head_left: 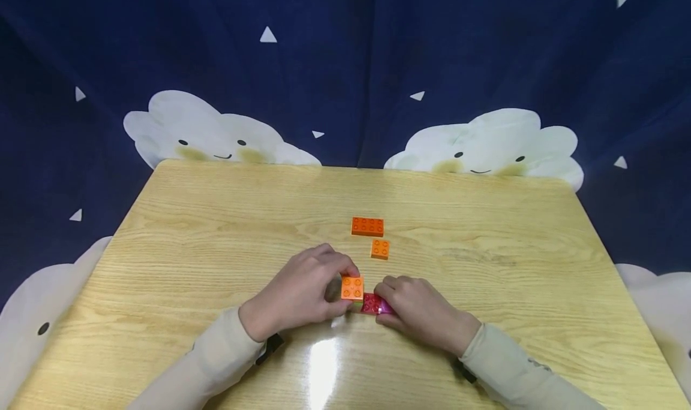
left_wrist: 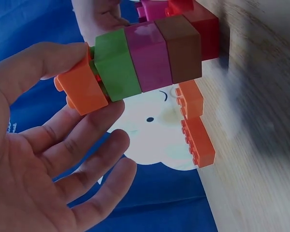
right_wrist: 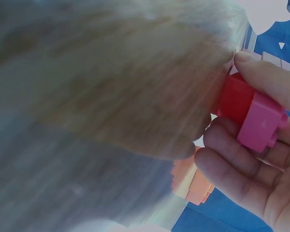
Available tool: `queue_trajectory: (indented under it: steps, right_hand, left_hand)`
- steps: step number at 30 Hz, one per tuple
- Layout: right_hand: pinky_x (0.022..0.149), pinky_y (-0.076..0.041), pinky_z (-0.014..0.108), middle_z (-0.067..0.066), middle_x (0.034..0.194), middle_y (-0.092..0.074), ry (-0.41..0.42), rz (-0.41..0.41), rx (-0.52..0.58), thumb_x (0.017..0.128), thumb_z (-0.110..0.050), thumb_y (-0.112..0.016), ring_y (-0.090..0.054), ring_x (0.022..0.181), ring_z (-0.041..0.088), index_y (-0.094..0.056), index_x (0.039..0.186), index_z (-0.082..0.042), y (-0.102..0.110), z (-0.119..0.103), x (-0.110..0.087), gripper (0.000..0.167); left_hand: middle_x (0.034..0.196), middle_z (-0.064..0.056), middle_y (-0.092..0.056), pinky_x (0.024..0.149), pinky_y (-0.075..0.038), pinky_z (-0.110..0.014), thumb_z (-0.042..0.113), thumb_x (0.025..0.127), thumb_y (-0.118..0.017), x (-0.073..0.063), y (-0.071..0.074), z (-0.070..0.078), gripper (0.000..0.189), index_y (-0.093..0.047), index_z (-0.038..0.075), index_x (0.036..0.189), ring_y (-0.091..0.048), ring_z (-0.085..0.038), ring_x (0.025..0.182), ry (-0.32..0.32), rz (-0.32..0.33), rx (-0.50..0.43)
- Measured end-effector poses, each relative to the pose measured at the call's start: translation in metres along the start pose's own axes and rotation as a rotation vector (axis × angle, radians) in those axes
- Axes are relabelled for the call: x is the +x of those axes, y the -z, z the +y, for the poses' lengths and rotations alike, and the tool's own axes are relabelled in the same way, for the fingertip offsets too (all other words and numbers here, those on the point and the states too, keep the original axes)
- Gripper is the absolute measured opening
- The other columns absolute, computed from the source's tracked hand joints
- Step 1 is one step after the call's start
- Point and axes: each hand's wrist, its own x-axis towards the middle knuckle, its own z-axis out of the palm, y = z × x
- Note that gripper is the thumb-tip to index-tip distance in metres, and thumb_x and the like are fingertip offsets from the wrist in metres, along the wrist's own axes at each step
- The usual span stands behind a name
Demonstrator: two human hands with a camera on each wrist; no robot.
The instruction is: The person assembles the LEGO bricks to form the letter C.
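Note:
My left hand (head_left: 302,293) pinches an orange toy building block (head_left: 352,287) between thumb and fingers. In the left wrist view that block sits slightly tilted on a green block (left_wrist: 117,65), with green studs showing in the gap. Below the green one come a purple block (left_wrist: 149,55) and a brown block (left_wrist: 179,48), stacked on one end of a red block (left_wrist: 208,31) at the tabletop. My right hand (head_left: 423,314) grips the other end, its thumb and fingers around the red block and a pink block (right_wrist: 262,121) on top of it.
Beyond the hands, a small orange block (head_left: 380,249) and a longer red-orange block (head_left: 367,226) lie on the wooden table (head_left: 216,218). A dark blue curtain (head_left: 335,68) with white clouds hangs behind the table's far edge.

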Motion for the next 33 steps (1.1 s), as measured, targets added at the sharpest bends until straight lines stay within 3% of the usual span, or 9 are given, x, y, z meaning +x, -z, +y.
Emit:
queue_trajectory:
  steps: [11,22,28,33]
  right_hand:
    - [0.064,-0.051,0.029,-0.004,0.086,-0.062,0.002,-0.003,0.008,0.097,-0.022,-0.084,-0.05,0.07,0.007,-0.07,0.101,-0.005,0.001,0.0,0.001,0.023]
    - [0.063,-0.05,0.03,-0.004,0.084,-0.062,0.0,-0.019,-0.003,0.095,-0.021,-0.085,-0.05,0.069,0.008,-0.069,0.1,-0.004,0.003,0.0,0.002,0.023]
    - [0.063,-0.05,0.028,-0.003,0.084,-0.064,-0.008,-0.007,0.003,0.093,-0.023,-0.087,-0.052,0.07,0.007,-0.071,0.1,-0.004,0.003,0.0,0.002,0.026]
    - [0.067,-0.054,0.03,-0.001,0.091,-0.07,-0.051,-0.011,0.009,0.093,-0.037,-0.089,-0.06,0.075,0.01,-0.075,0.109,-0.004,0.006,-0.001,0.0,0.04]
  left_hand:
    - [0.108,-0.002,-0.078,0.101,-0.056,-0.042,0.024,0.082,-0.097,-0.001,-0.002,0.002,0.037,-0.079,0.008,0.11,-0.068,-0.02,0.103,-0.085,0.056,0.067]
    - [0.106,-0.001,-0.077,0.097,-0.057,-0.047,0.034,0.083,-0.098,-0.002,-0.006,0.006,0.04,-0.081,0.009,0.109,-0.067,-0.02,0.1,-0.088,0.088,0.098]
    - [0.112,-0.004,-0.078,0.101,-0.057,-0.043,0.025,0.084,-0.096,-0.005,-0.011,0.003,0.04,-0.078,0.006,0.116,-0.071,-0.022,0.107,-0.046,0.081,-0.007]
    - [0.114,-0.004,-0.078,0.097,-0.059,-0.038,0.016,0.088,-0.092,-0.008,-0.017,0.0,0.039,-0.075,0.004,0.121,-0.073,-0.018,0.105,-0.019,0.07,-0.125]
